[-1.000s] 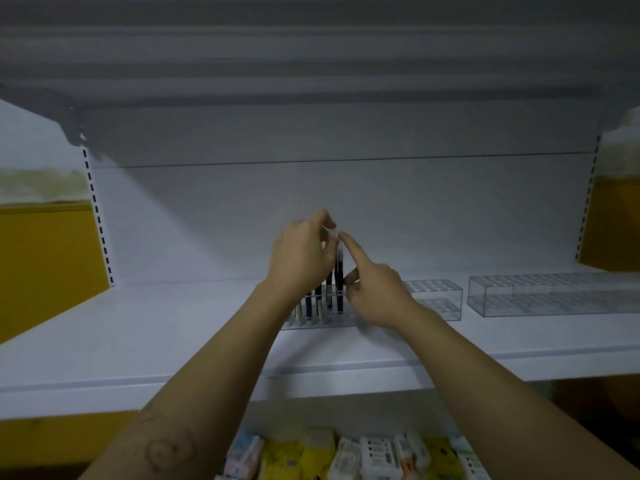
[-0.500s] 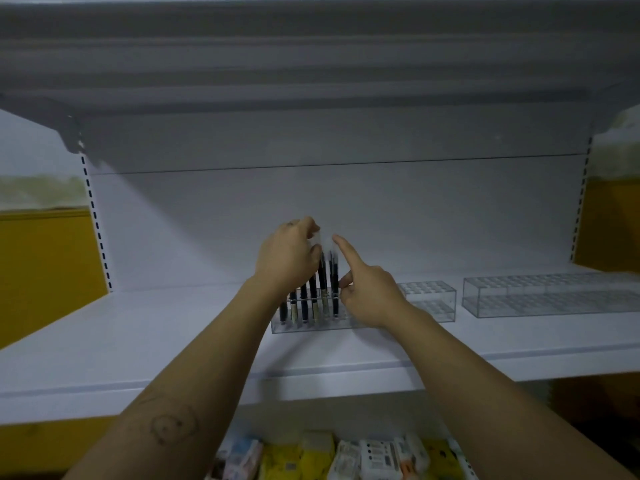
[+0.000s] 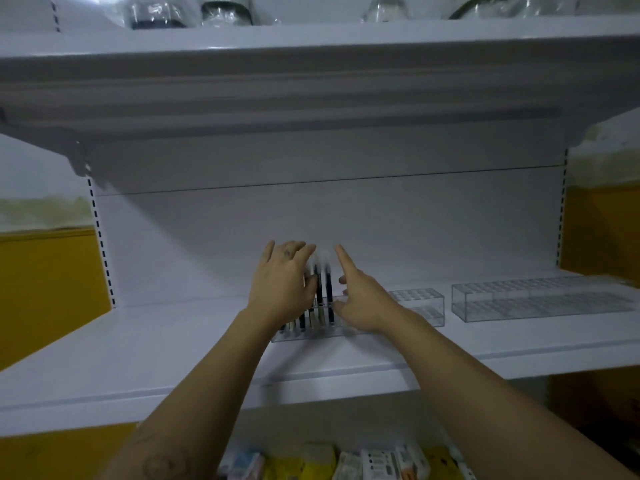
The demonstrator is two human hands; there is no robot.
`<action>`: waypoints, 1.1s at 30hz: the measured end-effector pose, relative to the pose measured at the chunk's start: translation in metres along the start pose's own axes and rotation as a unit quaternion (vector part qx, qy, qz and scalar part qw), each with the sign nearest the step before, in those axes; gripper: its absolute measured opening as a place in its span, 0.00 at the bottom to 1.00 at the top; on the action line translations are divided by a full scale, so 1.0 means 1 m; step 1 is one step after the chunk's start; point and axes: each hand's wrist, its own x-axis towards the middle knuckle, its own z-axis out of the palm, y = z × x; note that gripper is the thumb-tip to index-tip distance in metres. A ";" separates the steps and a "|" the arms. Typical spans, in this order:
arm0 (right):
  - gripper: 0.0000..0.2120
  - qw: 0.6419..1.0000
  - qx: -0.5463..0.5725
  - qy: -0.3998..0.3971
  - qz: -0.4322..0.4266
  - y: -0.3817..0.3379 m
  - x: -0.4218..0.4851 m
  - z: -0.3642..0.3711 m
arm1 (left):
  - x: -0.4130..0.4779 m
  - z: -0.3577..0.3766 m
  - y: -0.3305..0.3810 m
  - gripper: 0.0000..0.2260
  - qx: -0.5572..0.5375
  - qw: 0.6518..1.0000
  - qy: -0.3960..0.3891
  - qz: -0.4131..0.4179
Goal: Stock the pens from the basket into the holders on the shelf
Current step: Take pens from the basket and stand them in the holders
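We've got a short row of pens standing in the left end of the first clear holder. Its right end and the second holder off to the right look empty, so we reckon most of the job's left. No basket in view. Our left hand is spread wide against the pens, our right hand just beside them, forefinger straight, neither gripping anything. Loads of bare shelf to the left, upper shelf overhanging.

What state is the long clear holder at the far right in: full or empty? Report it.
Empty: the long clear holder shows only bare grid slots, nothing in them.
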 end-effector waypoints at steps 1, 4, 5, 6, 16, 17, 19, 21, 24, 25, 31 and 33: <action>0.47 1.000 -0.005 0.011 -0.003 0.002 -0.003 -0.001 | -0.005 -0.003 0.002 0.24 -0.004 1.000 0.005 0.003; 0.42 0.999 -0.028 0.032 -0.014 0.008 -0.015 -0.006 | -0.023 -0.009 0.011 0.24 -0.014 1.000 0.023 0.011; 0.40 0.999 -0.035 0.036 -0.018 0.010 -0.021 -0.008 | -0.030 -0.010 0.016 0.24 -0.023 0.999 0.030 0.015; 0.38 0.998 -0.040 0.041 -0.021 0.011 -0.028 -0.010 | -0.037 -0.011 0.022 0.24 -0.038 0.998 0.035 0.019; 0.33 0.987 -0.103 0.118 0.014 0.053 -0.147 -0.014 | -0.121 0.003 0.108 0.20 -0.189 0.980 0.021 0.053; 0.33 0.986 -0.112 0.123 0.031 0.064 -0.162 -0.014 | -0.132 0.008 0.118 0.20 -0.200 0.978 0.027 0.049; 0.33 0.983 -0.122 0.120 0.062 0.086 -0.194 -0.010 | -0.159 0.023 0.140 0.19 -0.215 0.975 0.019 0.052; 0.34 0.980 -0.141 0.103 0.092 0.107 -0.223 0.001 | -0.186 0.043 0.161 0.19 -0.237 0.970 -0.021 0.055; 0.33 0.973 -0.172 0.052 0.148 0.140 -0.263 0.027 | -0.225 0.079 0.189 0.23 -0.269 0.954 -0.128 0.032; 0.33 0.971 -0.169 0.035 0.164 0.151 -0.275 0.037 | -0.239 0.092 0.196 0.25 -0.272 0.949 -0.159 0.026; 0.33 0.955 -0.150 -0.067 0.245 0.206 -0.336 0.093 | -0.315 0.149 0.231 0.29 -0.286 0.904 -0.317 0.014; 0.33 0.948 -0.140 -0.100 0.268 0.222 -0.352 0.112 | -0.340 0.162 0.236 0.30 -0.290 0.888 -0.357 0.000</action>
